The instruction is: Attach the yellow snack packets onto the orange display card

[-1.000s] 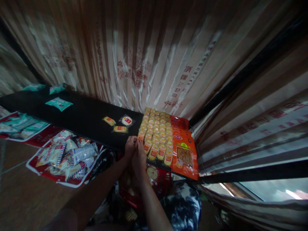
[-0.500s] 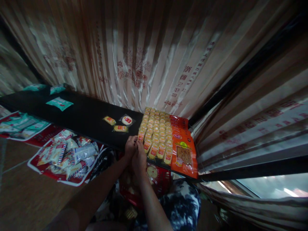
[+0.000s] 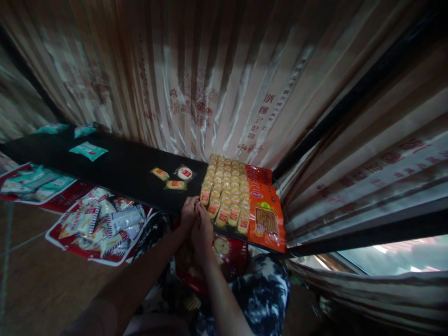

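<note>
My left hand and my right hand are pressed together at the front edge of the black table. The fingers of both are closed, and anything between them is hidden. Just beyond the fingertips begins a block of small yellow wrapped cakes, packed in tight rows. The front ones stand on end with red-and-white labels showing. Right of the block lies an orange snack packet with sticks pictured on it. Farther left, two wrapped cakes and a round white-wrapped one lie loose.
Teal packets lie on the table's left part. Below it stand a red basket of striped white packets and another with teal packets. Under my wrists is a red container with round wrapped items. Pleated curtains hang behind.
The view has shifted slightly. Both hands stay together at the same corner of the cake block. The cakes and packets keep their places.
</note>
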